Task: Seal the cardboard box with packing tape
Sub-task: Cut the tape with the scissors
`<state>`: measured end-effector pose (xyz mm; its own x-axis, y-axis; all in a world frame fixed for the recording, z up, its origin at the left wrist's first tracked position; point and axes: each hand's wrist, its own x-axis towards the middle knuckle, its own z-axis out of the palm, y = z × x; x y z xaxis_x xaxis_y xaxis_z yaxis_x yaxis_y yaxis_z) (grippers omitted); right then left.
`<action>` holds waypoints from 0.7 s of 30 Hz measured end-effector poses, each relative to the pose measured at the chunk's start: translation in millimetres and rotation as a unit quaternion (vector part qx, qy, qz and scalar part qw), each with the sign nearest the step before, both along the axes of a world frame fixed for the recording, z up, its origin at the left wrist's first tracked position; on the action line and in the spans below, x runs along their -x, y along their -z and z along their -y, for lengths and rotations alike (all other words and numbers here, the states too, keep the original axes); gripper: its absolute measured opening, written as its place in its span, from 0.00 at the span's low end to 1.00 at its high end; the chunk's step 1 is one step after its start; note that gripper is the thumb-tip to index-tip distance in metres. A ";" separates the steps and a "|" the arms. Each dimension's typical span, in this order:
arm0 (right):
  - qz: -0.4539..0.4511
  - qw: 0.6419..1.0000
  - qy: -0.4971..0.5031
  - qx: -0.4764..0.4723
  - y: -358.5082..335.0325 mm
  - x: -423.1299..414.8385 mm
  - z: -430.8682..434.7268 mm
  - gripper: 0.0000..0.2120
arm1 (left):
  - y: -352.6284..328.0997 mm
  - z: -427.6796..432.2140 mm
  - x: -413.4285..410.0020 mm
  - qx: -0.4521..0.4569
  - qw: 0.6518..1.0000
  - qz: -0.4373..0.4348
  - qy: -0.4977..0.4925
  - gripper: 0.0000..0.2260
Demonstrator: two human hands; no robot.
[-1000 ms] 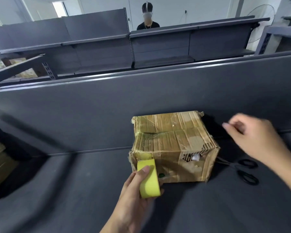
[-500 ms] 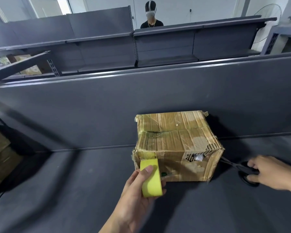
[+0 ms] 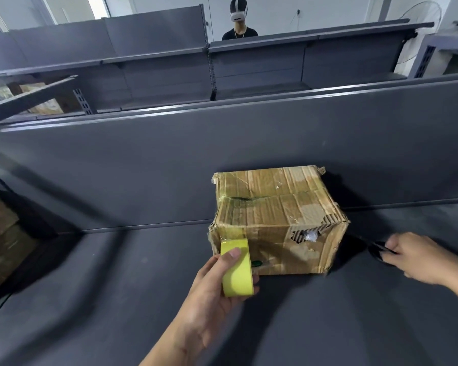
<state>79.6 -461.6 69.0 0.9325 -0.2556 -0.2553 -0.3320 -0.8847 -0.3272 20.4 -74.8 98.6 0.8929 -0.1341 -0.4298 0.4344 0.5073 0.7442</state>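
A worn cardboard box stands on the dark grey shelf, its flaps closed, old tape across its top and a torn hole near its front right corner. My left hand grips a yellow roll of tape against the box's lower front left corner, where a strip of tape runs up onto the box. To the right of the box my right hand closes around the black scissors, whose handles are partly hidden under my fingers.
The grey shelf surface stretches left and toward me; an upright grey back panel rises just behind the box. Cardboard cartons sit low at the far left. A person wearing a headset stands beyond the far shelving.
My right hand dropped from above the box's right side down to the scissors and closed on them. My left hand stayed with the tape roll at the box's corner.
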 end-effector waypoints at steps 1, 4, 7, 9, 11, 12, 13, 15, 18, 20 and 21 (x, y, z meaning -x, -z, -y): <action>0.017 0.995 0.035 -0.087 -2.1 0.6 0.3 0.08 | -0.6 -0.1 -0.5 -0.002 1.000 -0.001 0.000 0.37; 0.075 0.901 0.147 -0.402 -29.0 8.1 -3.6 0.04 | -1.3 1.4 -0.6 -0.025 1.000 0.000 -0.009 0.38; 0.104 0.844 0.049 -0.524 -81.2 22.7 -15.8 0.30 | 0.6 6.2 2.5 -0.067 0.997 0.012 -0.024 0.38; 0.099 0.864 -0.050 -0.491 -117.8 38.9 -41.9 0.33 | 2.5 8.4 3.9 -0.089 0.995 0.022 -0.033 0.36; 0.039 0.893 -0.142 -0.425 -148.7 55.3 -81.4 0.23 | 3.0 8.1 4.3 -0.111 0.993 0.031 -0.029 0.34; 0.003 0.901 -0.182 -0.394 -156.2 61.0 -98.1 0.19 | 2.5 6.9 4.1 -0.122 0.992 0.035 -0.022 0.33; -0.040 0.904 -0.220 -0.364 -158.4 64.0 -110.6 0.18 | 1.5 5.4 3.9 -0.131 0.991 0.039 -0.014 0.32; -0.122 0.911 -0.264 -0.294 -157.4 66.8 -124.4 0.18 | -0.4 1.1 3.6 -0.139 0.989 0.049 0.006 0.33; -0.188 0.918 -0.275 -0.217 -151.1 63.4 -121.9 0.23 | -3.3 -5.7 3.2 -0.140 0.988 0.051 0.040 0.35; -0.195 0.924 -0.245 -0.218 -143.9 58.2 -115.6 0.28 | -3.1 -9.5 3.0 -0.139 0.988 0.049 0.051 0.35; -0.197 0.927 -0.233 -0.219 -141.2 55.9 -113.8 0.29 | -2.8 -10.6 3.2 -0.140 0.988 0.048 0.053 0.35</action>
